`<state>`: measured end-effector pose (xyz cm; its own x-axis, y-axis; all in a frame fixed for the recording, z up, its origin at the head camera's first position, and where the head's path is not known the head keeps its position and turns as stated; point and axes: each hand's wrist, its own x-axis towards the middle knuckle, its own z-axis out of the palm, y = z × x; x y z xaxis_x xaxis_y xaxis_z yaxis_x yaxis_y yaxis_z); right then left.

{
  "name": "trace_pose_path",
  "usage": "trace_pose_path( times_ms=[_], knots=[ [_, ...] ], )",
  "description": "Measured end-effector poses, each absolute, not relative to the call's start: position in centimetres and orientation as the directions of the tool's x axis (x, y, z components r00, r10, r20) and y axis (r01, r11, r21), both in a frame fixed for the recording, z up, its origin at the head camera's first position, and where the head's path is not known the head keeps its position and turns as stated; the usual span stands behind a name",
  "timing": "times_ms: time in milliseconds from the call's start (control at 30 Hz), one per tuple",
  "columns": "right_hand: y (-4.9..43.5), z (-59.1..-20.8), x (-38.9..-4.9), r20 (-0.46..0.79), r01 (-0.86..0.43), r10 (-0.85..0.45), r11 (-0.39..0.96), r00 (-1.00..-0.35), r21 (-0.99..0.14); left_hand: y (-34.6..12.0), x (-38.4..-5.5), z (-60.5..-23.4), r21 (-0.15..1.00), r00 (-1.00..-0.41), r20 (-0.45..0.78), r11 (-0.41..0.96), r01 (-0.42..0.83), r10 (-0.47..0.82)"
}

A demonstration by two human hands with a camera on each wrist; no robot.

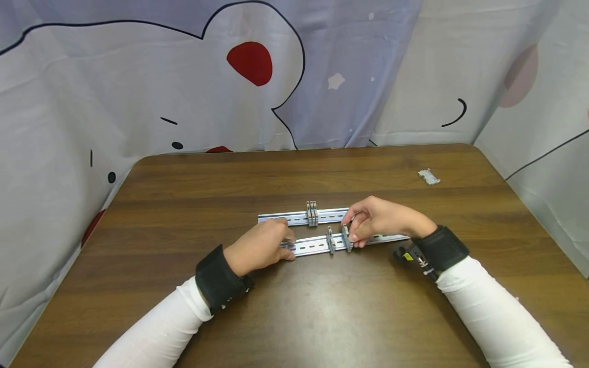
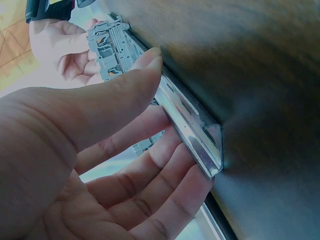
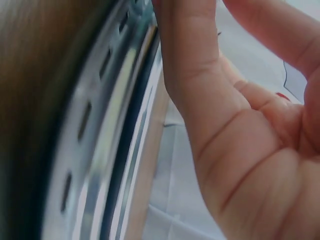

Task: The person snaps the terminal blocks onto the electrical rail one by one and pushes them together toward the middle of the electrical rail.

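Note:
Toward the middle of the table lies a slotted metal DIN rail. My left hand grips its left end, thumb on the near edge and fingers on the far edge; the left wrist view shows that rail end between them. A thin grey terminal block stands upright on the rail, pinched between the thumb and fingers of my right hand. Just left of it, another grey terminal block stands on the same rail, a small gap apart. The right wrist view shows my palm but hides the pinched block.
Behind the near rail lies a second DIN rail, carrying several terminal blocks side by side. A small pale clear-looking piece lies at the table's back right. A patterned curtain hangs behind the wooden table.

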<state>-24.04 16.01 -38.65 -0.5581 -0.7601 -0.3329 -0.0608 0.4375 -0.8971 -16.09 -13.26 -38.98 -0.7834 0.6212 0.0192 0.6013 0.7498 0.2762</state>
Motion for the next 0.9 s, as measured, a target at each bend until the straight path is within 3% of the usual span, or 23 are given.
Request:
trace_pose_path(
  times_ms=[900],
  knots=[
    [14.0, -39.8, -23.1, -0.303, 0.041, -0.757, 0.344, -0.579, -0.938, -13.2, -16.1, -39.0, 0.292, -0.791, 0.004, 0.756, 0.586, 0.612]
  ],
)
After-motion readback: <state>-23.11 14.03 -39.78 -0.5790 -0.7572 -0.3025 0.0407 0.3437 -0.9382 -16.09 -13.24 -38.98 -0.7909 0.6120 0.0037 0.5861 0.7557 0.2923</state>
